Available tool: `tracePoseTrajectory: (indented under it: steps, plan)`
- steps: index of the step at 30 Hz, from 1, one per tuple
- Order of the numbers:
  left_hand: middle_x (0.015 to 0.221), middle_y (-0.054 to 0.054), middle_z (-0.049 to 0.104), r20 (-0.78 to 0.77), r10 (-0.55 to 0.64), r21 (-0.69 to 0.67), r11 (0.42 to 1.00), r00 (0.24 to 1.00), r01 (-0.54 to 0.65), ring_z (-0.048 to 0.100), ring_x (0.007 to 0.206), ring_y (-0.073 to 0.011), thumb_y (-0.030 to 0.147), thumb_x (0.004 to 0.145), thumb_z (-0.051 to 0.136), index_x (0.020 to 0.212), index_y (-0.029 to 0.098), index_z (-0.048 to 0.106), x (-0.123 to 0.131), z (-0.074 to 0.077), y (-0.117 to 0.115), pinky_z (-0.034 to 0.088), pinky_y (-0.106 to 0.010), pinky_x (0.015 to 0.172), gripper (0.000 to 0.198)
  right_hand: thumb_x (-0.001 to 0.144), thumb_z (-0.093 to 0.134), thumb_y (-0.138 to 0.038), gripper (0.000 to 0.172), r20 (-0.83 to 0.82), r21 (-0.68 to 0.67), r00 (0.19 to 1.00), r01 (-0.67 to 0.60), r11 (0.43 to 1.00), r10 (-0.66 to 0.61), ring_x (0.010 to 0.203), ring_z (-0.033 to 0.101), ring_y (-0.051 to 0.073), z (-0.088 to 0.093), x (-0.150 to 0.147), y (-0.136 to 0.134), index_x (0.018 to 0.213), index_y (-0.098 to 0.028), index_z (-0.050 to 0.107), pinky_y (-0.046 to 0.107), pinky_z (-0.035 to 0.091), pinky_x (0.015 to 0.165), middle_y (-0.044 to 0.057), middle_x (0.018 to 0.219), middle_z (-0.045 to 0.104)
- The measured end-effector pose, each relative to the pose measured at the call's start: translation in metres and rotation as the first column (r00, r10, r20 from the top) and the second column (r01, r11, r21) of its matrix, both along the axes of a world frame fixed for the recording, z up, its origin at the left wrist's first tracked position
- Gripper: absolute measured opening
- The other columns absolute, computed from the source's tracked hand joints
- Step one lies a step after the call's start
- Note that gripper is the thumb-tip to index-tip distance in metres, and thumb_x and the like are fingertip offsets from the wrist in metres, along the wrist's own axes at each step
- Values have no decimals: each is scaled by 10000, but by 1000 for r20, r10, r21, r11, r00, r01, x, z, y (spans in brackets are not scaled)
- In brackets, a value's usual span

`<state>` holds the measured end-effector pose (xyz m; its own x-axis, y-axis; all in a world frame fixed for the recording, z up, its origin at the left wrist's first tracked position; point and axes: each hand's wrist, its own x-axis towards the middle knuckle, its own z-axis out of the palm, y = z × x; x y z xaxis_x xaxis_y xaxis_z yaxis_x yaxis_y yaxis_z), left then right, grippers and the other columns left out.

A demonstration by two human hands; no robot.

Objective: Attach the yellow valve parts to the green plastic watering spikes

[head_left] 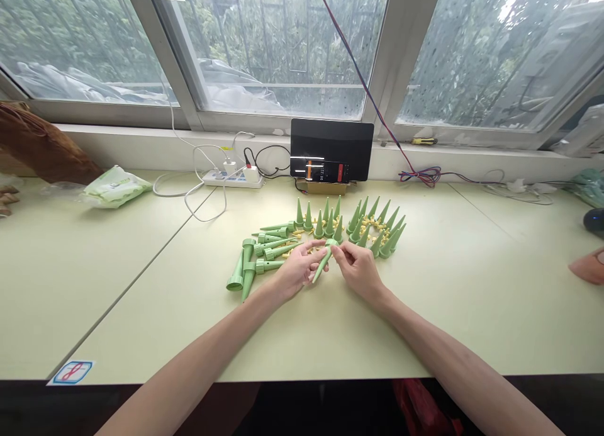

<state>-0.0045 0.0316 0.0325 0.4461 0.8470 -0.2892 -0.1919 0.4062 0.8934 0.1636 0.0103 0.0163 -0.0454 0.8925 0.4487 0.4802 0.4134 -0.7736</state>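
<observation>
My left hand (pixel 300 266) is closed round a green plant watering spike (pixel 323 264), whose tip slants down toward me. At the spike's capped end, my right hand (pixel 359 269) is pinched; whatever lies between its fingertips is hidden. Behind my hands, several green spikes (pixel 329 223) stand with their points up, and more upright spikes (pixel 389 241) form a ring to the right. Small yellow pieces (pixel 376 224) lie among them. Left of my left hand, several capped spikes (pixel 270 266) lie on their sides.
A dark tablet (pixel 331 148) with a phone (pixel 325 171) before it stands at the back of the table (pixel 189 310). A power strip (pixel 233 178) with cables is to its left. A green-white packet (pixel 116 187) lies far left, a yellow cutter (pixel 424 141) on the sill.
</observation>
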Motion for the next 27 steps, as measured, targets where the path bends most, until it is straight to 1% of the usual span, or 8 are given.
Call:
tracePoseTrajectory:
  steps: [3,8,14,18,21,23,25,27]
  plan:
    - [632,11,614,-10,5,15,1000,1000,-5,432,403,-40,385,805,751,1240,188,544,-1,3,-1,254,-140,367,520,962,506,-436,444,-4,6,1000,-1,1000,1,500,282,98,-1,0,0,606,-206,373,259,249,498,-59,532,306]
    - [584,33,577,5,-19,30,999,1000,19,276,329,4,397,810,730,1137,182,598,0,7,-2,173,-132,344,413,955,505,-421,446,2,19,1000,-4,1000,4,498,279,94,-2,-1,0,594,-204,361,258,247,494,-57,527,305]
    - [579,2,581,67,-52,-24,998,996,54,269,346,12,365,793,748,995,133,639,-4,2,1,155,-118,347,326,945,495,-414,483,27,62,1000,11,998,-13,487,246,90,-2,-3,-1,561,-207,287,264,227,482,-54,510,264]
    - [591,-12,583,83,-39,-102,994,996,48,269,349,12,335,839,695,941,117,660,-5,1,3,190,-116,351,243,946,502,-407,503,25,78,1000,16,997,-18,484,228,88,-3,-5,-1,551,-206,264,267,217,478,-54,507,242]
    - [596,-13,582,100,-16,-148,988,995,31,251,329,-2,414,917,588,995,121,675,-5,-2,6,186,-135,330,315,952,495,-422,513,31,77,999,22,997,-24,484,230,89,-4,-5,-2,550,-206,261,268,215,479,-52,508,242]
    - [594,-10,577,145,7,-136,991,989,13,280,330,-11,495,944,522,1018,125,677,-3,-4,8,209,-144,334,408,961,480,-440,523,31,68,999,33,997,-35,482,233,90,-4,-5,-2,546,-206,265,271,209,478,-50,509,243]
    - [616,-12,583,201,10,-79,997,980,6,346,345,-21,581,931,496,997,124,675,-2,-5,9,258,-158,354,496,970,468,-446,527,28,59,999,44,997,-46,479,239,90,-5,-6,-2,542,-204,278,275,201,480,-48,511,246]
    - [648,-13,588,218,-11,13,1000,976,8,400,363,-33,650,889,516,960,120,666,0,-4,7,282,-176,364,556,975,465,-437,523,22,53,999,48,997,-49,480,242,91,-5,-6,-1,543,-202,287,278,194,483,-47,513,246]
